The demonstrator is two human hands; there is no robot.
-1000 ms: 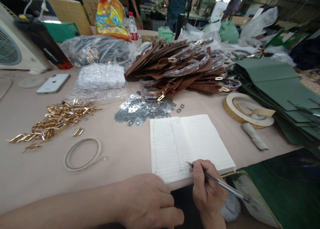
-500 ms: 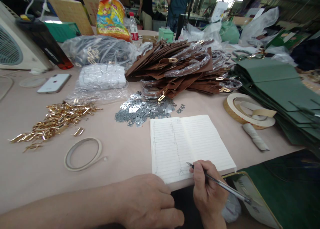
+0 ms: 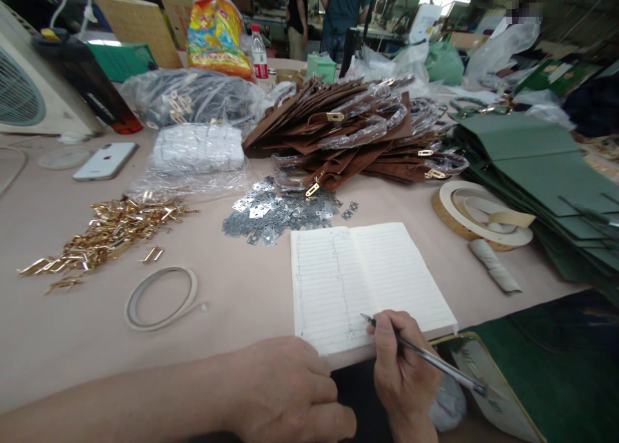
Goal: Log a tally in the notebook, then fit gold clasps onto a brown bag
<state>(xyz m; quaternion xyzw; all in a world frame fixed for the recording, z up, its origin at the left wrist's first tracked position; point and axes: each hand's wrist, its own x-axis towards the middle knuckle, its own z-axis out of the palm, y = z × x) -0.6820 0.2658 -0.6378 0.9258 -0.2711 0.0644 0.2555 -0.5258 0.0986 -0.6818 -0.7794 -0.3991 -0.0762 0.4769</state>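
An open lined notebook lies near the table's front edge, with faint handwriting on its left page. My right hand grips a pen between thumb and fingers. The pen's tip is over the lower part of the notebook, close to the writing. At the notebook's lower left corner rests my left hand, back up, its fingers curled downward at the table edge. Its palm and thumb are hidden, so whatever it may hold does not show.
Metal plates and gold clasps lie in piles. A tape roll is at left, a wider tape roll at right. Behind are brown bag pieces, a phone and green panels. People stand beyond.
My hands, the pen and the notebook look unmoved. In the background, a person in dark clothes has shifted slightly to the right.
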